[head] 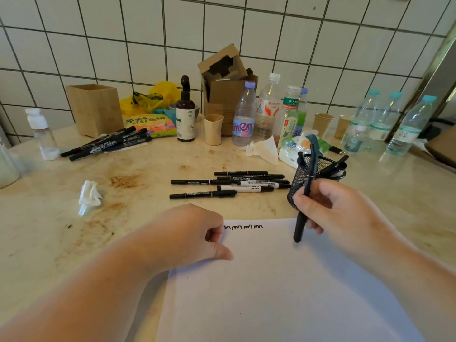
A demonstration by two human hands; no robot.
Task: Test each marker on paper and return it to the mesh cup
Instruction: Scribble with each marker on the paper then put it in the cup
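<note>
The right hand (328,208) holds a black marker (303,213). The marker stands almost straight up and down. Its low end points down at the white paper (283,280) and hangs just above it or on it; I cannot tell which. Its top end leans a little away from the person, toward the mesh cup (318,178). The fingers (303,201) curl around the middle of the marker, and the wrist comes in from the right side.

The left hand (187,233) rests on the left top corner of the paper. Its fingers are curled under in a loose fist and hold nothing. The thumb lies flat on the paper. The arm reaches in from the lower left.

A black squiggly line (243,227) runs along the top of the paper, just beside the left hand.

The mesh cup stands on the surface (138,218) right behind the right hand. Some dark pens stick out of it.

A bunch of markers (229,185) lies flat on the surface past the paper, all pointing side to side. Another pile of markers (108,143) lies farther back on the left, slanting up to the right. A crumpled tissue (89,196) sits to the left.
</note>
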